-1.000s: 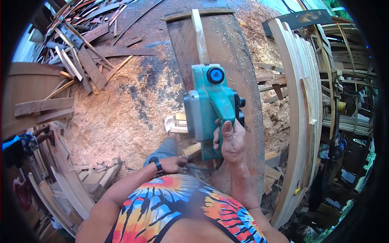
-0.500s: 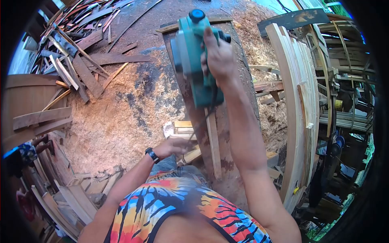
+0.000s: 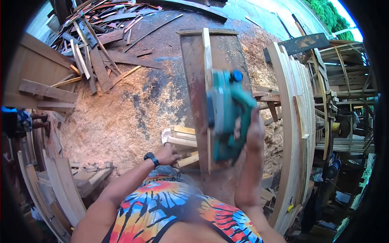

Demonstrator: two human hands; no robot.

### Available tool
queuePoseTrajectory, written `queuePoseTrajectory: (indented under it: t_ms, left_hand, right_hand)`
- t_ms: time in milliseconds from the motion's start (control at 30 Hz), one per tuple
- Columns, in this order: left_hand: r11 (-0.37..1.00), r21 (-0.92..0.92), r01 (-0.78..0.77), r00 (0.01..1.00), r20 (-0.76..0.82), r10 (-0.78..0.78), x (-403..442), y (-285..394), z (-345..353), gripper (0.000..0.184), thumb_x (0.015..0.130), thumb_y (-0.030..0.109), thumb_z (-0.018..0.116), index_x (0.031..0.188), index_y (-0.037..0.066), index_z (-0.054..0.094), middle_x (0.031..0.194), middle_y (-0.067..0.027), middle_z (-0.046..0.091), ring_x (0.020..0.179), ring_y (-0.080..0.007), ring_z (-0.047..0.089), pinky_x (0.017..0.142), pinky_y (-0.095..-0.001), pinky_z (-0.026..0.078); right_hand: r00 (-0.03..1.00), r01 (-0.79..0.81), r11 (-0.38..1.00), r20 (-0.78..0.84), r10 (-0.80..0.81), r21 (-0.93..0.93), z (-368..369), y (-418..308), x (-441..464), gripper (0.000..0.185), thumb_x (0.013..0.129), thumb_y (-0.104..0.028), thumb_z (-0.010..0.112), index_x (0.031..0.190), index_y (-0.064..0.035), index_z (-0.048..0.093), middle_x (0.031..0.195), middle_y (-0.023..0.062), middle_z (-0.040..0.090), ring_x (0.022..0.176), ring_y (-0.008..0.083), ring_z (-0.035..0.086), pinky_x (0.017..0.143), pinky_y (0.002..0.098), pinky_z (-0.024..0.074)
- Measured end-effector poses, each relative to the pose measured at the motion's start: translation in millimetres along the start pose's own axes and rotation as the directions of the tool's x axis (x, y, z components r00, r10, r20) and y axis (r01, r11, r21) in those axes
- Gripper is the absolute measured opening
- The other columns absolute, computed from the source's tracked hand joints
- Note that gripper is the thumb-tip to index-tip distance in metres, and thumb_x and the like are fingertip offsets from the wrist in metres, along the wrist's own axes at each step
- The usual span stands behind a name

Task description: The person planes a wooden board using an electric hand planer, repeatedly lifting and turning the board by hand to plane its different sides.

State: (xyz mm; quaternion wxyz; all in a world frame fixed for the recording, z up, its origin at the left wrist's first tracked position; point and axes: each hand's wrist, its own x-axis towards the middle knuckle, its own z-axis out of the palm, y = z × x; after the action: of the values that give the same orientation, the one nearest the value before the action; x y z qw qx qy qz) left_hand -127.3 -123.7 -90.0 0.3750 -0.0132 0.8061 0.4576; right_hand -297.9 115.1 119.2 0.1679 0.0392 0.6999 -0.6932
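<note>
My right hand [image 3: 255,133], blurred by motion, grips the handle of a green electric planer [image 3: 227,117]. The planer is over a long, narrow wooden strip [image 3: 207,52] that lies lengthwise on a dark workbench board [image 3: 227,52]. Its body hides the middle of the strip. Close to my waist, my left hand [image 3: 167,155] has its fingers curled around what looks like the planer's dark power cord [image 3: 178,172]. Cut wooden pieces [image 3: 184,139] are stacked just beyond that hand, left of the bench.
Long pale planks [image 3: 289,121] stand stacked to the right of the bench. Shavings [image 3: 113,121] cover the floor, and a heap of scrap wood [image 3: 97,44] lies at the far left. A crosspiece [image 3: 208,32] spans the bench's far end. Another person [image 3: 24,119] is at the left edge.
My right hand has brought the planer back from the bench's far end towards me and slightly right, uncovering the strip's far part. My left hand's fingers have curled in.
</note>
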Motion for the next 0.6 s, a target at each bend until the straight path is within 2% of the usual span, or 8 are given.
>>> queuePoseTrajectory:
  t_ms: [67,100,200,333,433,533,567,600]
  left_hand:
    - [0.990,-0.141,-0.012,1.000,0.014,0.014,-5.4,27.9,14.6,0.045,0.102,0.040,0.055,0.094,0.000,0.072,0.085,-0.0138,0.073,0.075,-0.0223,0.072,0.068,-0.0363,0.056]
    - [0.985,-0.157,-0.073,0.997,-0.036,0.069,-10.8,51.8,16.6,0.047,0.103,0.041,0.054,0.093,-0.001,0.071,0.086,-0.0147,0.073,0.073,-0.0223,0.071,0.067,-0.0363,0.057]
    - [0.970,-0.175,-0.167,0.975,-0.173,0.137,15.5,65.2,66.1,0.053,0.104,0.044,0.049,0.090,-0.003,0.070,0.088,-0.0183,0.073,0.069,-0.0217,0.071,0.065,-0.0349,0.057]
    - [0.997,0.074,0.019,0.970,-0.243,-0.001,-3.2,133.1,80.3,0.075,0.093,0.065,0.050,0.092,-0.007,0.071,0.089,-0.0307,0.069,0.088,-0.0435,0.069,0.081,-0.0501,0.054]
    - [0.970,0.236,0.064,0.947,-0.320,0.015,8.4,137.6,94.6,0.075,0.085,0.066,0.059,0.088,-0.007,0.072,0.086,-0.0322,0.068,0.084,-0.0454,0.069,0.078,-0.0501,0.055]
    - [0.963,0.264,-0.053,0.906,-0.393,0.157,4.0,139.1,94.3,0.071,0.084,0.062,0.060,0.085,-0.007,0.073,0.078,-0.0294,0.069,0.078,-0.0453,0.070,0.074,-0.0507,0.056]
    - [0.967,0.172,-0.186,0.851,-0.464,0.246,-1.6,138.4,95.6,0.060,0.080,0.048,0.069,0.083,-0.012,0.070,0.079,-0.0298,0.070,0.074,-0.0388,0.071,0.070,-0.0458,0.057]
    - [0.977,0.053,-0.207,0.837,-0.508,0.205,-18.9,148.0,92.8,0.055,0.080,0.045,0.071,0.081,-0.011,0.070,0.077,-0.0281,0.070,0.073,-0.0344,0.072,0.068,-0.0434,0.057]
  right_hand:
    - [0.996,-0.058,0.998,-0.069,0.057,-0.005,-29.6,15.7,-73.3,0.065,0.102,-0.064,0.038,0.101,-0.0025,0.059,0.061,0.0042,0.054,0.044,0.0128,0.050,0.042,0.0272,0.0428]
    - [0.992,-0.078,0.997,-0.102,0.077,-0.002,-45.9,25.4,-105.1,0.067,0.103,-0.063,0.039,0.091,-0.0004,0.060,0.060,0.0048,0.054,0.045,0.0131,0.052,0.042,0.0263,0.0424]
    - [0.975,-0.141,0.988,-0.183,0.129,-0.055,-93.6,56.6,-189.9,0.068,0.102,-0.065,0.038,0.084,-0.0014,0.057,0.059,0.0055,0.054,0.045,0.0134,0.053,0.043,0.0261,0.0433]
    - [0.943,-0.197,0.978,-0.288,0.168,-0.072,-122.9,80.3,-277.4,0.066,0.101,-0.065,0.040,0.086,-0.0027,0.056,0.059,0.0053,0.053,0.045,0.0131,0.053,0.043,0.0261,0.0437]
    - [0.919,-0.229,0.969,-0.349,0.184,-0.092,-139.5,100.3,-327.0,0.064,0.101,-0.065,0.041,0.092,-0.0028,0.056,0.059,0.0051,0.053,0.045,0.0129,0.053,0.043,0.0261,0.0438]
    - [0.909,-0.244,0.965,-0.367,0.195,-0.093,-156.0,119.3,-360.1,0.066,0.101,-0.065,0.040,0.101,-0.0010,0.057,0.058,0.0049,0.053,0.043,0.0130,0.053,0.041,0.0267,0.0438]
    - [0.906,-0.249,0.961,-0.380,0.189,-0.117,-157.4,121.8,-367.9,0.068,0.101,-0.066,0.039,0.103,0.0000,0.057,0.058,0.0050,0.053,0.042,0.0132,0.052,0.040,0.0272,0.0440]
    - [0.901,-0.259,0.956,-0.392,0.188,-0.138,-156.5,122.8,-374.6,0.070,0.101,-0.066,0.038,0.105,0.0010,0.057,0.057,0.0051,0.053,0.041,0.0135,0.052,0.039,0.0278,0.0442]
